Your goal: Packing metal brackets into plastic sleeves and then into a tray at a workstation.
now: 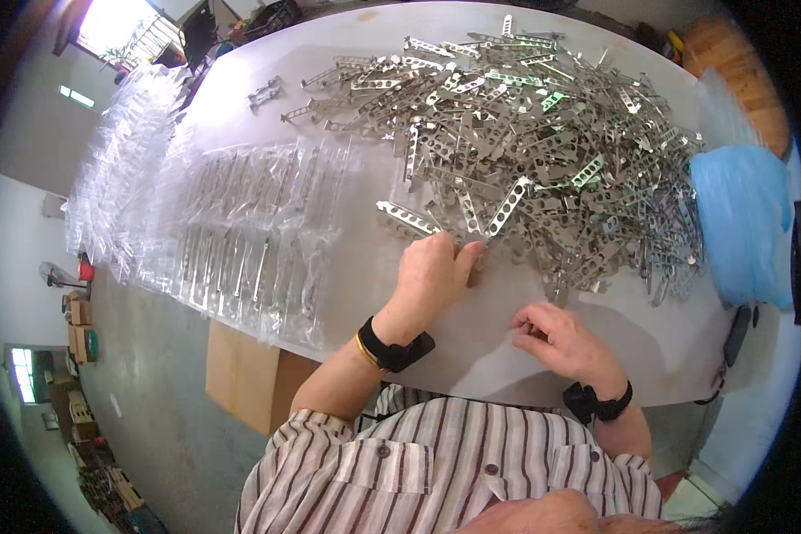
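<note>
My left hand (pixel 436 276) is closed at the near edge of a heap of perforated metal strips (pixel 507 133). From its fingers a few shiny strips fan out: one metal strip (pixel 509 206) slants up to the right, another metal strip (pixel 408 217) points left. Where these strips end inside the grip is hidden. Lower and to the right, my right hand (pixel 556 338) hovers over or rests on the white table, fingers curled in; whatever may be between them cannot be made out.
Clear plastic bags (pixel 240 214) with metal strips inside lie in rows on the left, beside a stack of clear bags (pixel 120 178). A blue plastic bag (pixel 743 222) stands on the right. Below the table's left edge is a cardboard box (pixel 249 374). Loose metal strips (pixel 264 92) lie far left.
</note>
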Tool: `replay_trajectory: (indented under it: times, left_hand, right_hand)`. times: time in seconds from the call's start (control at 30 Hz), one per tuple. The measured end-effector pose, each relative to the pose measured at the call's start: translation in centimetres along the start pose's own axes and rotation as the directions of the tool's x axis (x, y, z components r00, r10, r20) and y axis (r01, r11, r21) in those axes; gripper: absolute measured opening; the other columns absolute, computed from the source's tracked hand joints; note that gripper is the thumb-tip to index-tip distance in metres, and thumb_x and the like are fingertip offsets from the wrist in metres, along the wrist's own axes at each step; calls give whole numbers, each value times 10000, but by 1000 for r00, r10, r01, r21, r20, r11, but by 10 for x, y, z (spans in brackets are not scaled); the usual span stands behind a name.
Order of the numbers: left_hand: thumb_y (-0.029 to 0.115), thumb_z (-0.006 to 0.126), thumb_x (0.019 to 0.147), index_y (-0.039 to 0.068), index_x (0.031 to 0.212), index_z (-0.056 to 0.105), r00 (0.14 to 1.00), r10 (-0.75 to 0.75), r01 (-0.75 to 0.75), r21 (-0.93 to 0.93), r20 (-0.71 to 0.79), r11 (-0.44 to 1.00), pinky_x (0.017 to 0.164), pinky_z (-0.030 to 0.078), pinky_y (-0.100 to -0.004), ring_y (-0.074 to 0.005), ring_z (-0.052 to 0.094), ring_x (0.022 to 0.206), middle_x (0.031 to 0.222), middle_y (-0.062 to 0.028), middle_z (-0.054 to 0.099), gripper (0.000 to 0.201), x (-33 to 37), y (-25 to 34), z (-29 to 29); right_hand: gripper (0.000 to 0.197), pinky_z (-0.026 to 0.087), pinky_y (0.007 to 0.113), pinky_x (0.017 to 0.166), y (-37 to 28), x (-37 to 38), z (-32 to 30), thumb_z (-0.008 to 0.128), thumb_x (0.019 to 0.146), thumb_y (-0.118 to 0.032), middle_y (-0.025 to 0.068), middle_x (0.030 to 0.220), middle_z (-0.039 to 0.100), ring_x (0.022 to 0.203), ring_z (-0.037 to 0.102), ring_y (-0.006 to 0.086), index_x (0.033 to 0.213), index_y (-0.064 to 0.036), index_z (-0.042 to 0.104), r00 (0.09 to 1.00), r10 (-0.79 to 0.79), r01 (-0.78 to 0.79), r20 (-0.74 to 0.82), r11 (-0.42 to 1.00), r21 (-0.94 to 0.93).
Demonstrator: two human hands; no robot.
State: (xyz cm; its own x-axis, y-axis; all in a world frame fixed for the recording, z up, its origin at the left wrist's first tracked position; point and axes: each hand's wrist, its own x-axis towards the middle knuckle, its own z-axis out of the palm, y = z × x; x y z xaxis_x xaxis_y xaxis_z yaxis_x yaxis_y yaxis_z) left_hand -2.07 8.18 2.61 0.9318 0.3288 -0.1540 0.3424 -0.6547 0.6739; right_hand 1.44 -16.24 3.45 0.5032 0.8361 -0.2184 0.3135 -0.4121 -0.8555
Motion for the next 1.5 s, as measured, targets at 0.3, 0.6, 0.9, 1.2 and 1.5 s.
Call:
replay_trajectory:
  times: [0.3,0.6,0.9,1.2,1.5]
  left_hand:
    - [200,668,926,-40,844,634,991,61,-82,-175,-123,981,591,518,-340,-216,686,618,653,-151,670,256,-5,5,15]
    - [145,552,1012,2,986,552,915,136,94,-527,381,845,552,483,-290,-138,620,602,759,-72,649,145,-16,17,-1]
    - [159,546,1030,35,1017,572,806,477,-246,-535,350,808,573,458,-267,-69,537,630,774,-8,591,127,-10,1,16]
    - [25,615,968,7,1141,532,917,242,226,-913,317,339,635,555,-256,-111,610,694,886,-20,595,192,1,-6,16]
    - [24,616,966,30,1146,516,871,263,332,-891,415,309,705,565,-275,-142,668,723,915,-56,646,206,9,-21,13]
  right_hand:
    - [217,531,384,765,6,-4,-2,639,939,-176,142,932,631,850,663,273,1076,-8,622,1000,-12,12,-4,999,33]
    - [360,543,296,710,5,-6,-10,630,961,-68,102,1166,596,860,661,158,1300,-44,513,926,265,-87,-267,841,534]
    - [396,557,267,793,-1,-1,-21,580,966,-1,108,1274,569,928,673,147,1354,-39,517,844,81,108,-531,943,314]
    - [199,543,234,708,-4,-2,-11,695,891,4,71,1028,670,833,665,113,1084,-2,647,828,235,3,-509,906,423]
    - [287,594,272,691,-22,-5,-7,814,782,-9,106,1011,662,807,677,163,1032,-30,675,916,-174,180,-361,984,-19]
